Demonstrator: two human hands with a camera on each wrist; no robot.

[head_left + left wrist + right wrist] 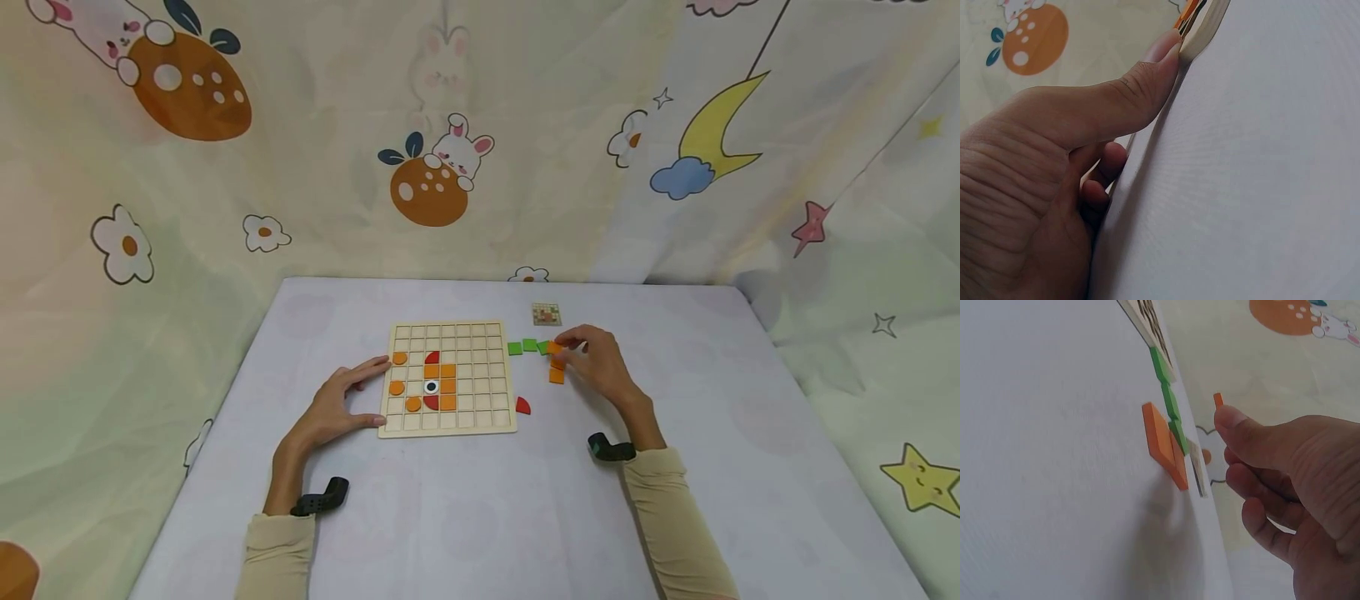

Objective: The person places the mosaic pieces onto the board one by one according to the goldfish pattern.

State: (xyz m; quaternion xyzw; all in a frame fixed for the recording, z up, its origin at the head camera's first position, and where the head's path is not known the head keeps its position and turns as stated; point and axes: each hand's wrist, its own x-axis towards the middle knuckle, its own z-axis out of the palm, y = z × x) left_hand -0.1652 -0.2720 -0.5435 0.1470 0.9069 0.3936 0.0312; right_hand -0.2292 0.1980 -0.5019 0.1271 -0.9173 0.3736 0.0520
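Note:
A wooden grid board (480,377) lies mid-table, with orange, red and eye-marked pieces in its left half. My left hand (330,408) spreads along the board's left side, its index finger at the upper edge and its thumb (1154,75) against the rim near the lower corner. Between thumb and fingertips, my right hand (596,362) pinches an orange tile (1218,401), raised off the table. Below it two more orange tiles (1159,437) lie together, beside a row of green tiles (529,345) stretching from the board's right edge.
A red quarter-circle piece (522,406) lies just right of the board. Farther back is a small patterned card (547,314). A printed curtain (322,167) hangs behind the white table (450,517). Each wrist wears a black strapped device (611,448).

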